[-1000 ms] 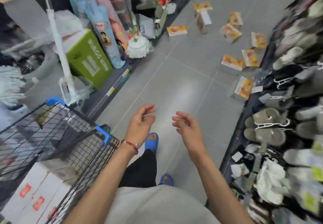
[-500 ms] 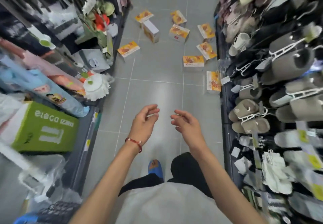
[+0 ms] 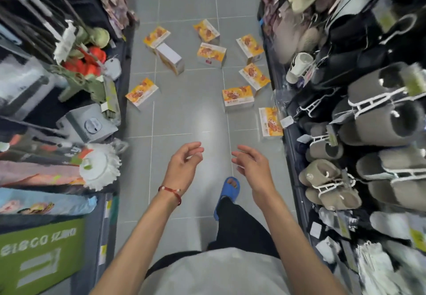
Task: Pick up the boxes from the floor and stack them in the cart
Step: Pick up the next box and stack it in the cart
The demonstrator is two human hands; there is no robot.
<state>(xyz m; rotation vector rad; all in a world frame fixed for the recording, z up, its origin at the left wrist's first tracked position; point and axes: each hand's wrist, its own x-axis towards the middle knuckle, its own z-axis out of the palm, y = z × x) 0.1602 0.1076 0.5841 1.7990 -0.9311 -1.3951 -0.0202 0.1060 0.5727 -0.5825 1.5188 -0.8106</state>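
Note:
Several yellow and white boxes lie scattered on the grey tiled aisle floor ahead of me. The nearest ones are a box [image 3: 270, 121] against the right shelf base, a box [image 3: 238, 97] beside it and a box [image 3: 141, 91] near the left shelf. Further boxes [image 3: 211, 54] lie behind them. My left hand [image 3: 184, 165] and my right hand [image 3: 251, 165] hover side by side in front of me, above the floor, fingers loosely curled, holding nothing. The cart is out of view.
Shelves line both sides of the narrow aisle. The right rack [image 3: 359, 133] holds slippers on hangers. The left shelf carries a white mop head [image 3: 100, 167], a grey appliance [image 3: 90, 125] and a green carton [image 3: 41, 253]. My blue sandal [image 3: 229, 188] stands on the floor.
The view has swung away from the cart on the left and down the aisle, and the boxes now lie straight ahead and closer. Both hands stay empty in front of me.

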